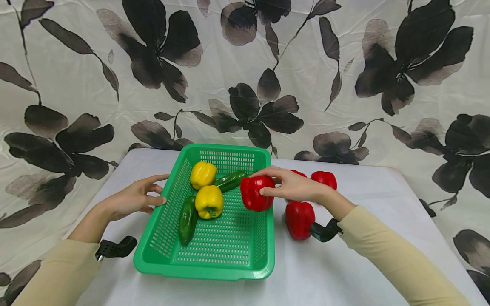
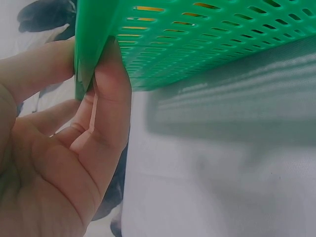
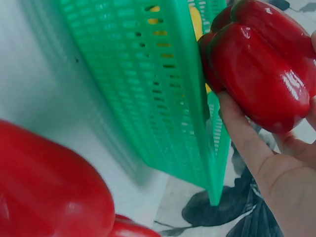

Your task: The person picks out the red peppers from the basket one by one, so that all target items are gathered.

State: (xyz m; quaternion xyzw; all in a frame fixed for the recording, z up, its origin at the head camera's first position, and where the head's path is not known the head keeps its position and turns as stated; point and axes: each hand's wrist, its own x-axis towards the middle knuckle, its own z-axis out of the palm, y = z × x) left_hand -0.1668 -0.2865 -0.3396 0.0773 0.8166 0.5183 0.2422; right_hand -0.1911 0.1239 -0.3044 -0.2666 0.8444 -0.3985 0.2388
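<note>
A red bell pepper (image 1: 255, 194) is gripped in my right hand (image 1: 292, 183), held over the right rim of a green plastic basket (image 1: 214, 272). The right wrist view shows the same red bell pepper (image 3: 261, 64) with fingers curled round it, level with the basket's rim (image 3: 190, 98). My left hand (image 1: 132, 197) is at the basket's left side. In the left wrist view that hand (image 2: 64, 133) pinches the rim (image 2: 91, 44) between thumb and fingers. Inside the basket lie two yellow bell peppers (image 1: 209, 202) and two dark green cucumbers (image 1: 187, 221).
Several more red bell peppers (image 1: 300, 219) are on the white-covered table (image 1: 367, 204) to the right of the basket, partly behind my right hand and wrist. A floral cloth (image 1: 245, 63) hangs behind the table.
</note>
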